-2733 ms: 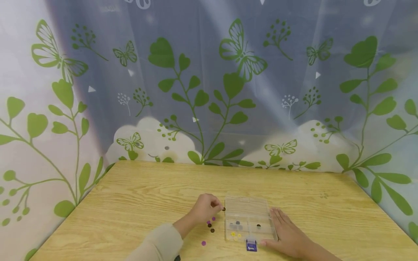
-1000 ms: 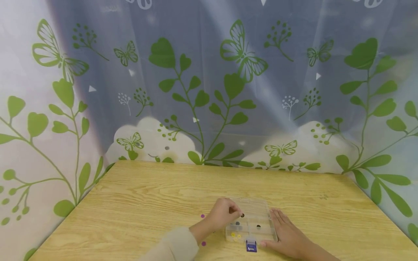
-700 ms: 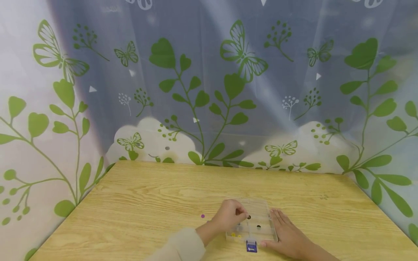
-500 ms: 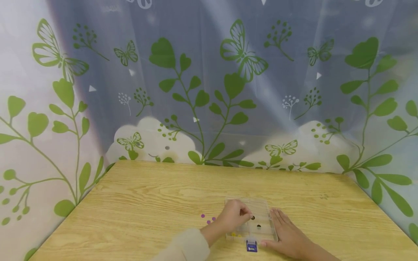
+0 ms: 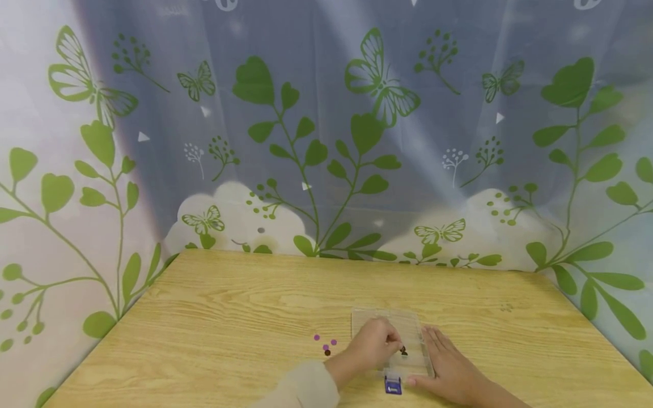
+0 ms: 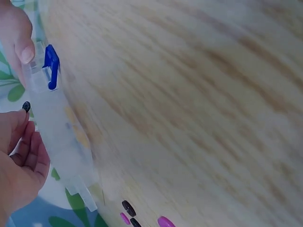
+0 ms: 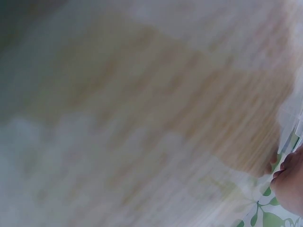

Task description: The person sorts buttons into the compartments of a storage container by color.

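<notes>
A small black button is pinched between the thumb and forefinger of my left hand. That hand is over the clear plastic box, above its right-hand compartment. Another dark button lies in this compartment, just under the pinched one. My left hand and wrist hide most of the left compartments in the head view. Against the box's right side rests my right hand, fingers straight along the wall and thumb at the front corner near the blue clasp.
Left of the box lie a few loose purple buttons and a dark button on the wooden table. Two black buttons show in the left wrist view. A patterned curtain hangs behind the table.
My left hand has carried the black button rightward from beside the box to above the right compartment, lowering it near the dark button there. The right hand has stayed in place.
</notes>
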A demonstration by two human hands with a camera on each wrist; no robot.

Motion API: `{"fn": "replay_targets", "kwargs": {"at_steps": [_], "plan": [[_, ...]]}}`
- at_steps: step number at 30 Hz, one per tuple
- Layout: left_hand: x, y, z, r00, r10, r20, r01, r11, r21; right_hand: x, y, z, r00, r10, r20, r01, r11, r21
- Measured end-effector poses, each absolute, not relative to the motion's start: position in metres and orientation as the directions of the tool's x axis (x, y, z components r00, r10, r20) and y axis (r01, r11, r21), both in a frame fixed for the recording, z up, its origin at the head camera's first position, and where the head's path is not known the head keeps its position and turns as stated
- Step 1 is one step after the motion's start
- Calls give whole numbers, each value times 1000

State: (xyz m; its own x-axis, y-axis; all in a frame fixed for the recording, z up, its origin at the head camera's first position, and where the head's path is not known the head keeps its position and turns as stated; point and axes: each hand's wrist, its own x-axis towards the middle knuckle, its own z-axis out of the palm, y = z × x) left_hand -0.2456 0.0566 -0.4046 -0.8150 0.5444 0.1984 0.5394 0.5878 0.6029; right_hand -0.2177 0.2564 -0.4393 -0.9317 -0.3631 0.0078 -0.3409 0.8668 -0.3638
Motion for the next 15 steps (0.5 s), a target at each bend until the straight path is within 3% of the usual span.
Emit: {"fn": "replay_targets", "kwargs": {"at_steps": [9,15], "plan": [[-249,60,-414,-739,626,249,674,676,298,-217,256,-440,-926,-376,43,-367,865,-343],[-249,61,-411,-717,641,274,696,680,230,-218,256,-440,-926,-375,40,-365,865,-343]]}}
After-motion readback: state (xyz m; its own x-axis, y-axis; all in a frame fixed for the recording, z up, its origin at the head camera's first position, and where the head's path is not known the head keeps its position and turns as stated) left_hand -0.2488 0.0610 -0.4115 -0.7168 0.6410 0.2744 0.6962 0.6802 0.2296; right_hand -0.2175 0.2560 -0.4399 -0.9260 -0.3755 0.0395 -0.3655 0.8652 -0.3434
